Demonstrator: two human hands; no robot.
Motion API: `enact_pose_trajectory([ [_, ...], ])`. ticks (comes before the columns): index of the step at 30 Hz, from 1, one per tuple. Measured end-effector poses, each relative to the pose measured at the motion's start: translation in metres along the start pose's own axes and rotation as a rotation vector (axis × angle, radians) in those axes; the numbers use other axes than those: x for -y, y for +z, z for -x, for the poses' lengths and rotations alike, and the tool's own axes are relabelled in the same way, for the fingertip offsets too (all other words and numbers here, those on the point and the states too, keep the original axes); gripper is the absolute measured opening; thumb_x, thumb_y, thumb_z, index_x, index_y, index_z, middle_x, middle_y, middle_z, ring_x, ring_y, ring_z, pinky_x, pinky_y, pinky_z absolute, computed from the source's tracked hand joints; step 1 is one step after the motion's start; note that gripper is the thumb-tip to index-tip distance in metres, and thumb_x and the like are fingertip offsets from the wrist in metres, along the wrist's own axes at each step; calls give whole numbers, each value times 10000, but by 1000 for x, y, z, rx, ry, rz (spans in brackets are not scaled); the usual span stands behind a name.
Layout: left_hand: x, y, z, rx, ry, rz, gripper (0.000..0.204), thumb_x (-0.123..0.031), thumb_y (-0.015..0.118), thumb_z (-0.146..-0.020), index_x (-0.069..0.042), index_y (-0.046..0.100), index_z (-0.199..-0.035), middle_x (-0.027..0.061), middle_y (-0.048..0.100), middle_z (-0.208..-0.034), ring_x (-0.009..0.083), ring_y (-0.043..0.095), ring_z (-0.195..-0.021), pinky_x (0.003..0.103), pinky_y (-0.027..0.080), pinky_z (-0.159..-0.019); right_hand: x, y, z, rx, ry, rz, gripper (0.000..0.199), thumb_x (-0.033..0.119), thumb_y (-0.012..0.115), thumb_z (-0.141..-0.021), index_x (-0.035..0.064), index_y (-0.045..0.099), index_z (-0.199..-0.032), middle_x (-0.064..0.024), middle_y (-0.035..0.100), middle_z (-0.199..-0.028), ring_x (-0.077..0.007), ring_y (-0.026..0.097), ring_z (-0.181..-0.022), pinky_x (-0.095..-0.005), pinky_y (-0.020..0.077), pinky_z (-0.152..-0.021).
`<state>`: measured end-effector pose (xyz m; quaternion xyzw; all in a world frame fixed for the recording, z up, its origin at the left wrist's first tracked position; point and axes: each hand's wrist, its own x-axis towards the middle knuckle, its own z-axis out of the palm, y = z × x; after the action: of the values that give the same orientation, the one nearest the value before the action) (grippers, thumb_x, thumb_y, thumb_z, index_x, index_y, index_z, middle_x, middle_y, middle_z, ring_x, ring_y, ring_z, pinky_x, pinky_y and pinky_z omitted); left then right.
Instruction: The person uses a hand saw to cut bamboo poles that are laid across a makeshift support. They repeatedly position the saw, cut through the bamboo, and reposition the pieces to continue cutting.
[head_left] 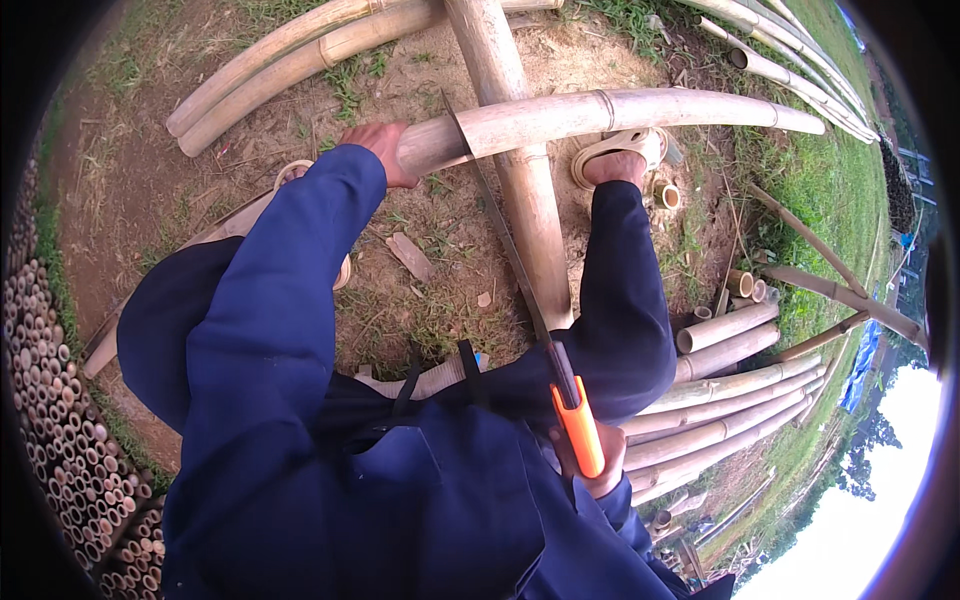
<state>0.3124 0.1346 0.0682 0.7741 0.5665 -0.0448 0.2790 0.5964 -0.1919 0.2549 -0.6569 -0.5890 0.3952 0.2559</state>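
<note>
A long bamboo pole [560, 121] lies crosswise over a second bamboo pole [535, 215] that runs away from me. My left hand [383, 150] is closed around the near left end of the crosswise pole. In my right hand [598, 462] is the orange handle of a hand saw [508, 247]. Its long blade reaches up and left to the crosswise pole, meeting it a little right of my left hand. How deep the teeth sit in the bamboo I cannot tell. My right foot in a light clog [625, 155] is beside the crossing.
Two bamboo poles [300, 65] lie at the far left, others at the far right. Cut lengths [727, 333] and longer poles [730, 420] are piled to my right. Short bamboo rings [667, 195] stand near my right foot. Stacked bamboo ends [75, 440] line the left edge.
</note>
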Motion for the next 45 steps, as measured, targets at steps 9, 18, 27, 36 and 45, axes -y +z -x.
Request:
enact_pose_trajectory([
  [9,5,3,-1,46,10,19,761,-437,871,-601,-39,692,-1224,252,730,-1105,397,712,-1037,451,544,-986,-19,33,-64,44,107,-183,133,80,728,-915,-28,661,-875,-156,620,-670,-241,578,-572,-363,480,-576],
  [18,-5,2,-10,-42,6,5,762,-423,880,-586,-51,688,-1223,233,734,-1096,395,709,-1041,457,544,-977,-28,62,-112,-63,64,-224,217,82,737,-886,-38,586,-787,-201,532,-599,-360,466,-508,-416,430,-534],
  [27,-14,-1,2,14,-56,-28,757,-420,876,-601,-64,677,-1238,241,730,-1097,392,709,-1047,454,541,-986,-10,-2,-16,42,103,-115,194,62,738,-882,-16,748,-1059,-175,742,-847,-300,761,-777,-348,573,-721],
  [36,4,6,4,37,19,35,790,-421,869,-600,-20,669,-1251,267,722,-1094,412,697,-1061,455,538,-989,-13,14,-26,-28,9,-109,106,44,705,-878,-26,698,-957,-191,638,-688,-320,612,-577,-393,505,-606],
  [45,-7,0,4,118,-19,41,853,-430,885,-599,-7,630,-1294,236,717,-1143,400,688,-1092,461,533,-989,-37,52,-109,21,55,-238,153,87,738,-929,-41,655,-914,-60,577,-652,-117,506,-598,-315,450,-574],
])
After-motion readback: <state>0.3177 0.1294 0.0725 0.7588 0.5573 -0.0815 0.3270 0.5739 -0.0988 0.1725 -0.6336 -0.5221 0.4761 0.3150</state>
